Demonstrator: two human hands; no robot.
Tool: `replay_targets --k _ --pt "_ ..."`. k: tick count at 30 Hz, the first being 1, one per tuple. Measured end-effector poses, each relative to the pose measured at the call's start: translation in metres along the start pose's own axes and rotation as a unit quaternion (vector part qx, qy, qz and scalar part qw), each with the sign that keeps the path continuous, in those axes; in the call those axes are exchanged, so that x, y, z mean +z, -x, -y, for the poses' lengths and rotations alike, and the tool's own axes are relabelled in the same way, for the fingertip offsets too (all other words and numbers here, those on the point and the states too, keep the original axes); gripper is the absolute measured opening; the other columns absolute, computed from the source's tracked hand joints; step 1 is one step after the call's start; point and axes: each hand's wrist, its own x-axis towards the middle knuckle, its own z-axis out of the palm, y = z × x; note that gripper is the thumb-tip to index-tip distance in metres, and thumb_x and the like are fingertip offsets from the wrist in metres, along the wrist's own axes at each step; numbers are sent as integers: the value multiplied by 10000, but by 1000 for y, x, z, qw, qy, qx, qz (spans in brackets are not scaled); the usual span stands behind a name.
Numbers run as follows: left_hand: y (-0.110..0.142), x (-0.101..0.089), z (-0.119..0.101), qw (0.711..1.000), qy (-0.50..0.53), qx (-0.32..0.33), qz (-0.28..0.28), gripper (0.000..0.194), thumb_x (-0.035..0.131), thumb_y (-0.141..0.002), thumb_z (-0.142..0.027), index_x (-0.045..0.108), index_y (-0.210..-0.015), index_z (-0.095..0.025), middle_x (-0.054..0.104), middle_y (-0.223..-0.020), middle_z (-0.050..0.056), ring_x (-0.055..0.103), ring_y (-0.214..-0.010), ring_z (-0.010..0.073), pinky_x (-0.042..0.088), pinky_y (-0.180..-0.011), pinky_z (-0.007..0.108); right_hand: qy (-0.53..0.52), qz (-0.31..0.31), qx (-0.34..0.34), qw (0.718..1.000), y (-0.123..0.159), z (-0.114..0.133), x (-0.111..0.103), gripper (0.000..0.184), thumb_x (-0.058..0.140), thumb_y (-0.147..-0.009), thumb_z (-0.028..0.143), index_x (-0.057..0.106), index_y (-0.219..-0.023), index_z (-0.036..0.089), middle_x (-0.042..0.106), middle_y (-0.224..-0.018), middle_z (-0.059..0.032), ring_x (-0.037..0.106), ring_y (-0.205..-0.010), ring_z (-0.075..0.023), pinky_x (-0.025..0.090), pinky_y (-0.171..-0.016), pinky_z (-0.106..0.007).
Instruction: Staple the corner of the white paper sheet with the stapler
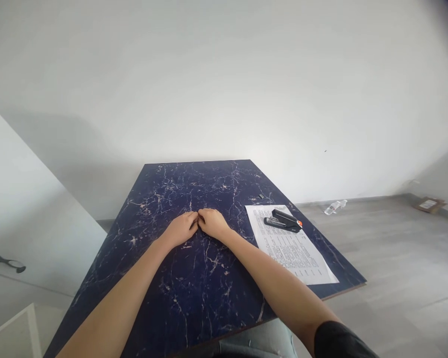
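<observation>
At the centre of the frame, the left hand [182, 228] and the right hand [212, 223] are being rested on a dark blue marble-patterned tabletop [199, 293]. The fingers of both are being loosely curled inward, with the fingertips being brought together; whether anything is being held beneath them cannot be told. Right of centre, a black stapler [284, 218] with an orange-and-white end is being supported by a printed sheet [289, 253], which is being laid flat near the table's right edge, just beside the right forearm. A small dark piece [261, 196] is being seen just above the sheet. At the right of the frame, a clear plastic bottle [334, 207] and a cardboard box [429, 204] are being borne by the grey floor [380, 258]. A black handle [8, 261] is being shown at the lower left, and a black sleeve [337, 340] is being worn at the lower right.
</observation>
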Motion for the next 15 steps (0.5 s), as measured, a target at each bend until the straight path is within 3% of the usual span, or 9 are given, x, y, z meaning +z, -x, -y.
replay_targets --k 15 --pt "0 -4 -5 1000 10 -9 -15 107 460 -966 -193 503 -871 -216 617 -867 53 601 -807 227 416 -735 331 -16 -20 0 1000 -2 -1 5 156 534 -974 193 686 -940 197 741 -987 -64 650 -886 -185 383 -791 -277"
